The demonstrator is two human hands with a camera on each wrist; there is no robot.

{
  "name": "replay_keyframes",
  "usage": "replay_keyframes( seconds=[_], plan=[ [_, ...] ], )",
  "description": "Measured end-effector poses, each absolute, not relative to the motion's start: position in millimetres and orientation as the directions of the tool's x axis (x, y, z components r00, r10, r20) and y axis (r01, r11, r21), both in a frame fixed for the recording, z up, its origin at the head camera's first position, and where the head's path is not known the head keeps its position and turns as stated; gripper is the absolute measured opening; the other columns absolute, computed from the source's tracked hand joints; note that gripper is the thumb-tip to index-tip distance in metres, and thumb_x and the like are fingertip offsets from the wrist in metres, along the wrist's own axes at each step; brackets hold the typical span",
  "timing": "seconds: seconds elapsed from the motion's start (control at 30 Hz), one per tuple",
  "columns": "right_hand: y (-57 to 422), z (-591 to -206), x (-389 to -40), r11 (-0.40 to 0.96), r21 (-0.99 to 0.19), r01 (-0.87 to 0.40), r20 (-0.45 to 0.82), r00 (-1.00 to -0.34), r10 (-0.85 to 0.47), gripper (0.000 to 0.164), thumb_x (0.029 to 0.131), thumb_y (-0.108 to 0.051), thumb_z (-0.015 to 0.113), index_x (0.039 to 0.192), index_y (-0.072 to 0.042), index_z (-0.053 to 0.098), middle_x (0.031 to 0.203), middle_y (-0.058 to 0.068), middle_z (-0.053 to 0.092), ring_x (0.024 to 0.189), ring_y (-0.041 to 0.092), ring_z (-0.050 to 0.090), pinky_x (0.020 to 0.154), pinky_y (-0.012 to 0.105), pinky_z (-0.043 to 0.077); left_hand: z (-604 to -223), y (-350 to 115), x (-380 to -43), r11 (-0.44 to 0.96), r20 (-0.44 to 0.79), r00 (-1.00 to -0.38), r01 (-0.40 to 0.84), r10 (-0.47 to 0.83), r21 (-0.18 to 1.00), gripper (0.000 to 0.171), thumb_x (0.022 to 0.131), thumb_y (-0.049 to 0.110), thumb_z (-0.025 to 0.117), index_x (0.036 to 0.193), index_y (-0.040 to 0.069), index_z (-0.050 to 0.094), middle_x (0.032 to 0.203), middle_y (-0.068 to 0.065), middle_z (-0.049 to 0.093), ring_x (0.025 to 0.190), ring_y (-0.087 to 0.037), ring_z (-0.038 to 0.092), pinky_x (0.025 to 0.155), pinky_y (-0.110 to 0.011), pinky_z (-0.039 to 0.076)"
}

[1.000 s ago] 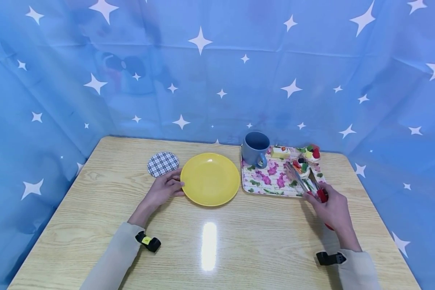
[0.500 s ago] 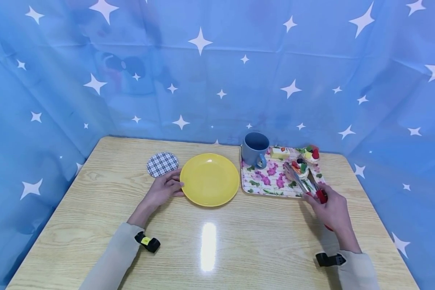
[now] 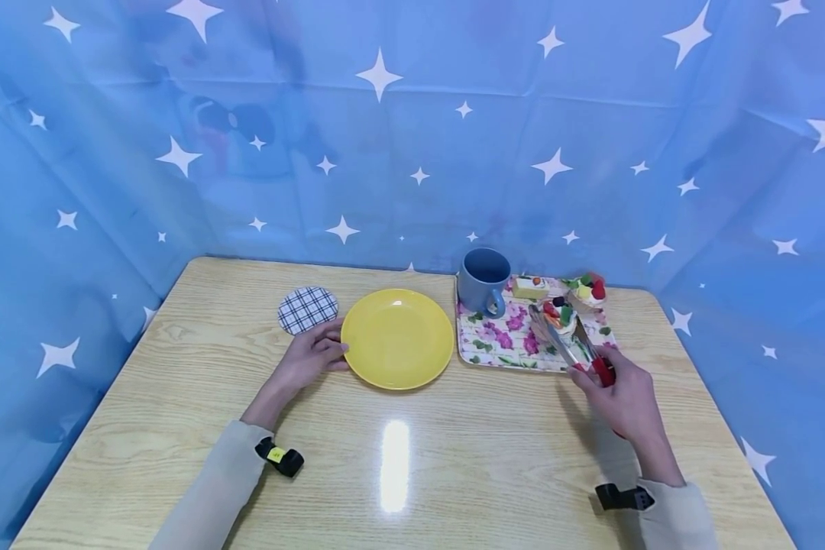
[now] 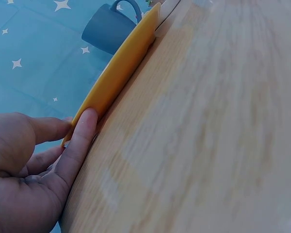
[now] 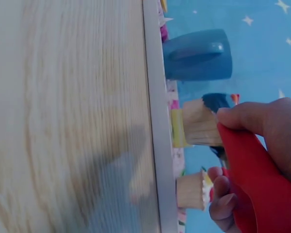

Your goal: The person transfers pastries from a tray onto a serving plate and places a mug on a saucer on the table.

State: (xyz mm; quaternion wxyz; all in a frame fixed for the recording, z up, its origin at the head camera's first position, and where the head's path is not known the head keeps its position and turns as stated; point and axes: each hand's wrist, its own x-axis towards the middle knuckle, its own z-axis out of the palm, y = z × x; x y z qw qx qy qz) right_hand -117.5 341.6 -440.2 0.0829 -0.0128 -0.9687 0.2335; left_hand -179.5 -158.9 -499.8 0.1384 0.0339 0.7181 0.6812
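Note:
My left hand (image 3: pixel 309 355) pinches the left rim of a yellow plate (image 3: pixel 397 340) lying on the table; in the left wrist view the thumb and fingers (image 4: pixel 80 138) meet at its edge. With my right hand (image 3: pixel 622 393) I grip red-handled tongs (image 5: pixel 257 179). Between the metal tips sits a fruit-topped cupcake (image 3: pixel 560 317). Seen from the right wrist, this cupcake (image 5: pixel 199 122) hangs just above the flowered tray (image 3: pixel 481 351), its base apart from the surface. Another fruit-topped cupcake (image 3: pixel 589 291) stands at the tray's back right corner.
A blue mug (image 3: pixel 483 286) stands on the tray's left end, with a small yellow cake slice (image 3: pixel 531 288) beside it. Behind the left hand lies a round checked coaster (image 3: pixel 307 309). A blue star-printed curtain (image 3: pixel 412 137) hangs at the table's back edge.
The tongs have risen slightly and shifted left, lifting the cupcake off the tray. My left hand and the plate have stayed where they were.

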Motion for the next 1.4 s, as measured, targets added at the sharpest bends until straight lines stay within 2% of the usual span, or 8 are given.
replay_keyframes(
  seconds=[0.23, 0.5, 1.17, 1.4],
  plan=[
    [335.1, -437.0, -114.7, 0.891, -0.454, -0.023, 0.156, -0.986, 0.054, 0.067, 0.096, -0.043, 0.071, 0.14, 0.005, 0.055, 0.105, 0.024, 0.063, 0.085, 0.03, 0.053, 0.056, 0.021, 0.039, -500.4, -159.2, -179.3, 0.07, -0.154, -0.96, -0.141, 0.236, 0.987, 0.058, 0.102, 0.003, 0.061, 0.156, 0.008, 0.042, 0.125, -0.02, 0.056, 0.101, -0.015, 0.071, 0.088, -0.034, 0.067],
    [329.7, -436.7, -112.7, 0.889, -0.454, -0.062, 0.179, -0.984, 0.023, 0.064, 0.096, -0.041, 0.072, 0.138, 0.005, 0.056, 0.091, 0.018, 0.06, 0.075, 0.023, 0.049, 0.049, 0.021, 0.034, -499.7, -158.7, -179.7, 0.056, -0.156, -0.957, -0.147, 0.243, 0.988, 0.058, 0.102, 0.003, 0.06, 0.156, 0.008, 0.041, 0.128, -0.022, 0.054, 0.099, -0.015, 0.07, 0.089, -0.034, 0.067],
    [318.0, -433.9, -103.7, 0.888, -0.446, -0.113, 0.212, -0.977, -0.018, 0.063, 0.094, -0.035, 0.075, 0.138, 0.006, 0.057, 0.088, 0.017, 0.061, 0.071, 0.02, 0.045, 0.047, 0.021, 0.031, -499.3, -158.3, -179.7, 0.055, -0.154, -0.958, -0.145, 0.242, 0.988, 0.058, 0.101, 0.002, 0.06, 0.156, 0.008, 0.041, 0.126, -0.022, 0.055, 0.101, -0.016, 0.071, 0.089, -0.034, 0.067],
    [315.2, -433.6, -101.4, 0.884, -0.45, -0.128, 0.231, -0.973, -0.024, 0.062, 0.093, -0.035, 0.077, 0.137, 0.005, 0.059, 0.089, 0.018, 0.063, 0.071, 0.021, 0.047, 0.047, 0.02, 0.033, -498.4, -158.4, -179.1, 0.051, -0.15, -0.958, -0.142, 0.246, 0.989, 0.058, 0.102, 0.002, 0.06, 0.156, 0.007, 0.041, 0.128, -0.025, 0.054, 0.103, -0.017, 0.07, 0.089, -0.034, 0.067]
  ],
)
